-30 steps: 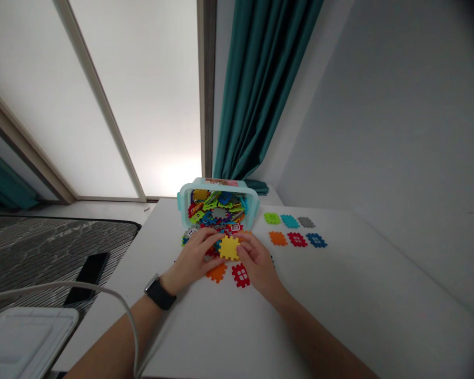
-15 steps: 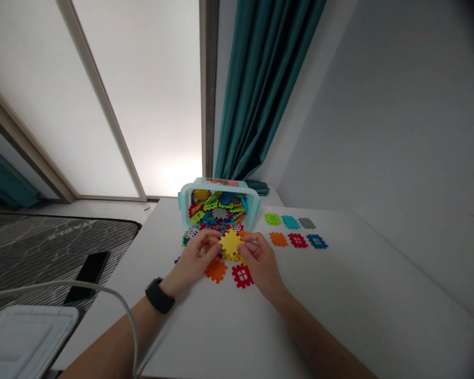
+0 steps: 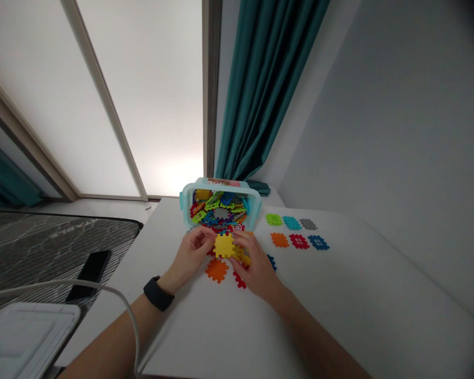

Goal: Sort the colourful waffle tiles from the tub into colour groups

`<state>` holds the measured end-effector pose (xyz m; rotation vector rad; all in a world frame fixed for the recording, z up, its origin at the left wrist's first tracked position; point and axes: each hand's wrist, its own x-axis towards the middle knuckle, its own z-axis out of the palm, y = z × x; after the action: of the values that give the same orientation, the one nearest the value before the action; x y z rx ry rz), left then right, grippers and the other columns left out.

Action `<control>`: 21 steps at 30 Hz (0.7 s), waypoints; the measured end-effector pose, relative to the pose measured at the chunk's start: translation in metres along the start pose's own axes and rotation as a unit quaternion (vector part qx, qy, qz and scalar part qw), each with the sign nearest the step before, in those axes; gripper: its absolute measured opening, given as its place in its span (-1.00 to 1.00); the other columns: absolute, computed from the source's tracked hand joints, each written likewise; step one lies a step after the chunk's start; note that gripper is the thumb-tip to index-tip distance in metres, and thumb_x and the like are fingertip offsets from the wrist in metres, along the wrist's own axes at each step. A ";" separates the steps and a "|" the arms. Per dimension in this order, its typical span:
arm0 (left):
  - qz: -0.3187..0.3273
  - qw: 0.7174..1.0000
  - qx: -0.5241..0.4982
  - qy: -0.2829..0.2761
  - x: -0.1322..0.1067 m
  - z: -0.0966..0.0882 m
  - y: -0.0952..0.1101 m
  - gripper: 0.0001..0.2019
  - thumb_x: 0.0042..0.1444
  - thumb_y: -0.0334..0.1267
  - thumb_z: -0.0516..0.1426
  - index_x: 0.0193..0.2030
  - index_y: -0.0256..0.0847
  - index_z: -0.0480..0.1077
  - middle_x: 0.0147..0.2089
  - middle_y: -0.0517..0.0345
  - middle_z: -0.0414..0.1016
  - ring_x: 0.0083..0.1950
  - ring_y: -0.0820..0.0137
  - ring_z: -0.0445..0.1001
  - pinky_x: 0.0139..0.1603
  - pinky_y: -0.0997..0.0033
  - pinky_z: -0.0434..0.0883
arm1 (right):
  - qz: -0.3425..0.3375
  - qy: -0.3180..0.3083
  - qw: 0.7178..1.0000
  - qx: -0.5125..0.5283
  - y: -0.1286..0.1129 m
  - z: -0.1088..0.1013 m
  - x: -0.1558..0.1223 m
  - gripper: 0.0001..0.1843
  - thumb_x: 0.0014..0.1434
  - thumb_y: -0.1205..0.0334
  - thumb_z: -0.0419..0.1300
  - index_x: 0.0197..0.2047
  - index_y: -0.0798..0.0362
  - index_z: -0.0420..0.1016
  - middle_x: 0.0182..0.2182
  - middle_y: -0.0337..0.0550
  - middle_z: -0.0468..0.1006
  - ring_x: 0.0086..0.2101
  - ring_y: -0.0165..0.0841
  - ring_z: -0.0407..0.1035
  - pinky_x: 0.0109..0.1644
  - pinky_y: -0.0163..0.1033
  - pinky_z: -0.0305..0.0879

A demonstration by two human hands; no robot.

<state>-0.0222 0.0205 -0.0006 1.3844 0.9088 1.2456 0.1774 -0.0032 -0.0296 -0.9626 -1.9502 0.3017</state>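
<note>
Yellow square piece [image 3: 224, 246] is up between both hands, flat side toward the camera, just this side of the pale teal bin [image 3: 257, 205] on the white surface [image 3: 237, 331]. Left hand [image 3: 191, 258] has its grip nearly closed, thumb and fingers pinching the left edge. Right hand [image 3: 256, 268] is curled a bit wider, thumb low and fingers higher, on the right edge. There's more yellow [image 3: 243, 256] peeking out inside that right grip, but I can't tell if it's being held too.

Right below the hands there's an orange piece [image 3: 217, 270] lying flat, plus a red piece [image 3: 240, 280] partly covered by the right hand. Off to the right, two tidy rows: lime [image 3: 274, 219], turquoise [image 3: 292, 223] and grey [image 3: 308, 224] at the back, then another orange one [image 3: 279, 240], a red window one [image 3: 299, 241] and a blue one [image 3: 319, 242] in front. Bin's loaded with mixed colours, and there's a black watch [image 3: 158, 293] on the left wrist.
</note>
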 end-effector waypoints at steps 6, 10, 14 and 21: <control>-0.006 0.999 0.022 -0.027 0.001 -0.001 -0.005 -0.76 0.16 -0.07 0.23 -0.26 -0.22 0.40 -0.44 0.26 0.43 -0.41 0.46 0.42 -0.35 0.46 0.43 | -0.037 -0.054 0.997 -0.046 -0.001 -0.009 0.003 -0.60 0.27 0.34 0.14 0.16 -0.07 0.30 0.21 0.06 0.41 0.21 -0.14 0.32 0.27 0.11 0.30; 0.022 0.996 0.068 -0.046 0.000 -0.004 -0.007 -0.79 0.24 -0.10 0.16 -0.17 -0.22 0.40 -0.36 0.19 0.48 -0.34 0.42 0.48 -0.26 0.39 0.48 | -0.054 -0.043 0.996 -0.053 0.002 -0.009 0.003 -0.57 0.23 0.36 0.17 0.16 -0.06 0.29 0.18 0.07 0.44 0.16 -0.15 0.37 0.23 0.10 0.34; 0.136 0.963 0.216 -0.082 -0.001 -0.011 -0.007 -0.58 0.18 -0.14 0.23 0.15 -0.15 0.33 -0.03 0.00 0.51 -0.05 0.25 0.51 0.00 0.18 0.49 | -0.053 -0.021 0.998 -0.042 0.002 -0.013 0.005 -0.56 0.19 0.38 0.19 0.13 -0.07 0.31 0.16 0.07 0.46 0.14 -0.13 0.38 0.23 0.11 0.33; 0.231 0.904 0.346 -0.103 0.000 -0.017 -0.003 -0.61 0.18 -0.11 0.26 0.11 -0.14 0.37 0.06 -0.04 0.44 0.09 0.18 0.42 0.10 0.13 0.43 | -0.009 -0.012 1.000 0.010 -0.001 -0.015 0.005 -0.67 0.20 0.31 0.19 0.04 -0.09 0.45 0.13 0.03 0.47 0.15 -0.13 0.38 0.22 0.05 0.34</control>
<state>-0.0382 0.0239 -0.0046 2.3611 0.9452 1.1158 0.1877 -0.0022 -0.0174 -0.9323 -1.9721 0.3244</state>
